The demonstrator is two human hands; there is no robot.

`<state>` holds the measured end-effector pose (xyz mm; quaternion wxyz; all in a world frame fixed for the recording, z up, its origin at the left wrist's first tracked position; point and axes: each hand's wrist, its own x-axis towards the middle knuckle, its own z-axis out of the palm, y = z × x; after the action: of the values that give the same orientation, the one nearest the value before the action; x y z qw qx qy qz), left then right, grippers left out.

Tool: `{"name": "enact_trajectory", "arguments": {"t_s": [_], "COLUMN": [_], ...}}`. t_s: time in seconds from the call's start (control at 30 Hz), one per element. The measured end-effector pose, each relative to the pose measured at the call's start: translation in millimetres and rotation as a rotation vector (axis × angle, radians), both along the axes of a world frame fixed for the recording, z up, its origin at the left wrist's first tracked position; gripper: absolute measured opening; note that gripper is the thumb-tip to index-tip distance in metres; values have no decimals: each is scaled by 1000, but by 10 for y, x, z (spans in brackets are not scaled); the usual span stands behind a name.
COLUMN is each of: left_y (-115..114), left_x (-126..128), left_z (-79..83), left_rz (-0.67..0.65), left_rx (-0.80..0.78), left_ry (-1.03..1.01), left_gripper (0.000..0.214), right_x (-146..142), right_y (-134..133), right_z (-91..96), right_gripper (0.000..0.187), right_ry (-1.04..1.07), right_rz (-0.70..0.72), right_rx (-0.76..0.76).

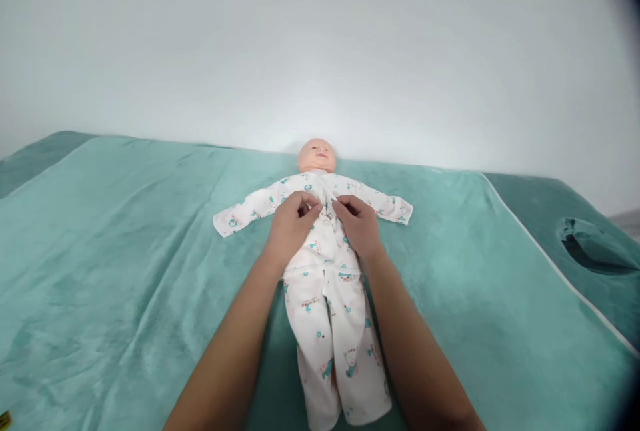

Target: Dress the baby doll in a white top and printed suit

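Note:
A baby doll (317,155) lies on its back on a teal blanket (125,251), head away from me, arms spread. It wears a white printed sleepsuit (330,304). My left hand (291,223) and my right hand (358,223) rest on the doll's chest, fingers curled and pinching the two front edges of the sleepsuit near the chest opening. Both forearms reach in from the bottom of the view on either side of the doll's legs.
The blanket covers a padded table whose darker surface shows at the right, with a face hole (590,251) in it. A plain white wall (320,44) stands behind. A small yellow object (4,420) peeks in at the bottom left corner.

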<state>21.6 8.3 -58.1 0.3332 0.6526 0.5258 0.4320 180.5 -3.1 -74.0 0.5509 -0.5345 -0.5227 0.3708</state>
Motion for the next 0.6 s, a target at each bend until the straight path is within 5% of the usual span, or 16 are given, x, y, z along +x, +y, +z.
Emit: {"name": "enact_trajectory", "arguments": {"t_s": [0.27,0.43,0.6], "left_y": [26,31,34], "left_x": [85,107,108], "left_z": [111,75,58], "left_rz": [-45,-18,-8], "left_rx": [-83,-72,-84], "left_ry": [-140,-163,-177], "left_gripper": [14,17,17], "right_x": [31,61,103], "right_y": [22,19,51], "right_z": [37,55,-5], "right_gripper": [29,22,23], "right_ry": [107,48,116], "right_rz": [73,180,147], "right_rx": [-63,-77,-135]}}
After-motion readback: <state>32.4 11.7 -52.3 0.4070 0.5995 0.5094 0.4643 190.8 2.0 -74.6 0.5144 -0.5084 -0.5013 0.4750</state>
